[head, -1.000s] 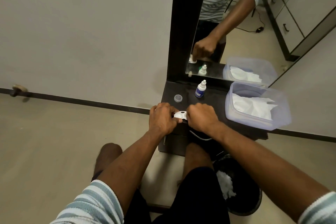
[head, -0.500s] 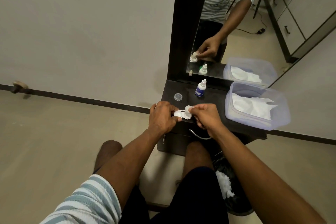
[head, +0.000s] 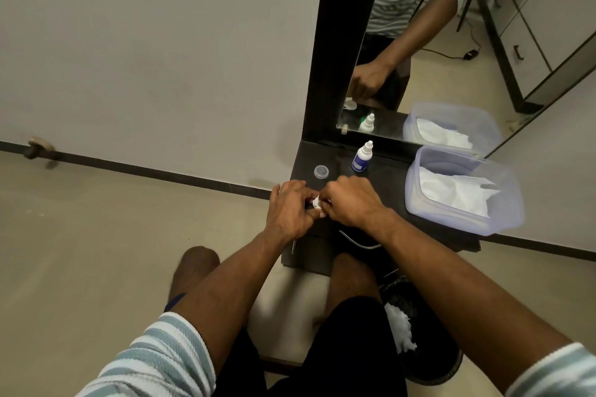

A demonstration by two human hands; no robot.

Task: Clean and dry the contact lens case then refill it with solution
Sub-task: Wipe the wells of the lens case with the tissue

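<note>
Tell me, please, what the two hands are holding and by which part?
Both the left hand and the right hand close on the small white contact lens case, one at each end; fingers hide most of it, so the exact grip cannot be told.

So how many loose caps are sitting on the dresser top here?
1: a clear cap left of the solution bottle, beyond the hands. Others may be hidden under the left hand or right hand.
</note>
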